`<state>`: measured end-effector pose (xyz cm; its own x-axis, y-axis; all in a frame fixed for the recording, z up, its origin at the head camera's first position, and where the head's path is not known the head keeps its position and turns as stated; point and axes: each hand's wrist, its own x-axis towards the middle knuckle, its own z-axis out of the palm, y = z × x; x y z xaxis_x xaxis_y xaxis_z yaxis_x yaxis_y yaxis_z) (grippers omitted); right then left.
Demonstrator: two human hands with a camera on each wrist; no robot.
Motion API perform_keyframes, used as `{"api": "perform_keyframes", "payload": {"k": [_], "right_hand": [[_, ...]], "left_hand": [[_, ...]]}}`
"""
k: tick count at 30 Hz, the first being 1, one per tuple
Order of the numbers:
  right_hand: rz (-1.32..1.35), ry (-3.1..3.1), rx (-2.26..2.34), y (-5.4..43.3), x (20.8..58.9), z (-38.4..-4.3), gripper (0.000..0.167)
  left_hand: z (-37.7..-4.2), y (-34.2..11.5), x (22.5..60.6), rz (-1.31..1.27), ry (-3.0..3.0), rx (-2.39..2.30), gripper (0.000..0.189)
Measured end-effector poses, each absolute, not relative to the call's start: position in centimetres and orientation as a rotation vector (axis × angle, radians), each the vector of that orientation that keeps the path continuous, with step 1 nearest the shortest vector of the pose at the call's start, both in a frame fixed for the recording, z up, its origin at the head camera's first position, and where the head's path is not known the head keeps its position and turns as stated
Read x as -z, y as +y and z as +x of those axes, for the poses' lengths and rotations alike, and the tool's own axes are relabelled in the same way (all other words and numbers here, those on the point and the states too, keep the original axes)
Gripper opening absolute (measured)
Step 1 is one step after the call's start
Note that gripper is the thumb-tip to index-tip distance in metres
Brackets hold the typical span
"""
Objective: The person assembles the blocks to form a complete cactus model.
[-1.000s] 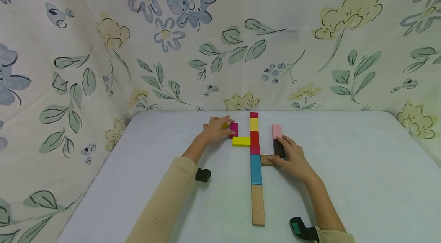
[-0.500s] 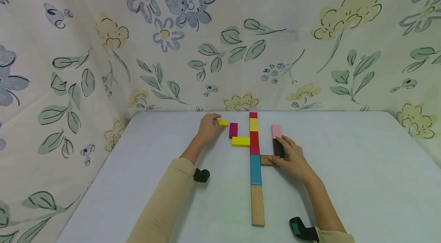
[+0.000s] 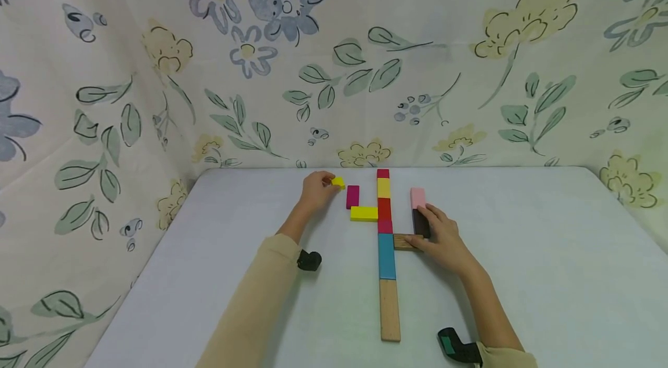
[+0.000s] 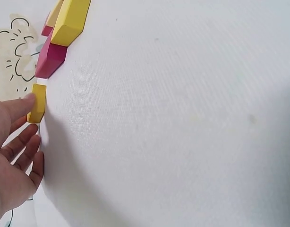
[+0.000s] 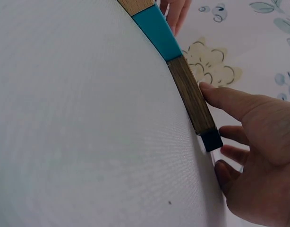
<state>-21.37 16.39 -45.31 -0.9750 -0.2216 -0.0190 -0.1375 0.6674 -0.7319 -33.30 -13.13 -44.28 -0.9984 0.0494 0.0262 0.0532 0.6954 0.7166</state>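
Note:
My left hand [image 3: 315, 193] pinches a small yellow block [image 3: 338, 182] by its edges near the far edge of the table. Just right of it lies a magenta block [image 3: 352, 197], touching a longer yellow block [image 3: 364, 214] that joins a central column. My right hand [image 3: 443, 239] rests its thumb on a brown wooden block [image 3: 402, 241] and its fingers along a black block [image 3: 420, 223]. A pink block [image 3: 418, 197] continues beyond the black one. In the right wrist view, the thumb touches the side of the wooden block [image 5: 192, 97], fingers loosely bent.
The column runs away from me: a light wooden block [image 3: 389, 310], a blue block [image 3: 387, 256], then red and pale yellow blocks. A white table [image 3: 543, 275] lies under everything, with a floral cloth [image 3: 334, 61] behind and at the left.
My left hand has drawn back left from the magenta block, carrying the small yellow block, which now shows tilted between its fingers. The right hand stays in place.

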Motion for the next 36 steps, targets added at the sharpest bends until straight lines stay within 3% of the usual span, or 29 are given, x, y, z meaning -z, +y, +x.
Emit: {"api": "perform_keyframes", "payload": {"k": [21, 36], "right_hand": [[-0.291, 2.767, 1.214, 16.5, 45.3, -21.4, 0.081], [-0.278, 2.762, 1.205, 16.4, 45.1, -21.3, 0.081]], "left_hand": [[-34.9, -11.7, 44.3, 0.129, -2.868, 1.344, 0.031], [-35.1, -11.3, 44.6, 0.109, -2.931, 1.392, 0.031]]}}
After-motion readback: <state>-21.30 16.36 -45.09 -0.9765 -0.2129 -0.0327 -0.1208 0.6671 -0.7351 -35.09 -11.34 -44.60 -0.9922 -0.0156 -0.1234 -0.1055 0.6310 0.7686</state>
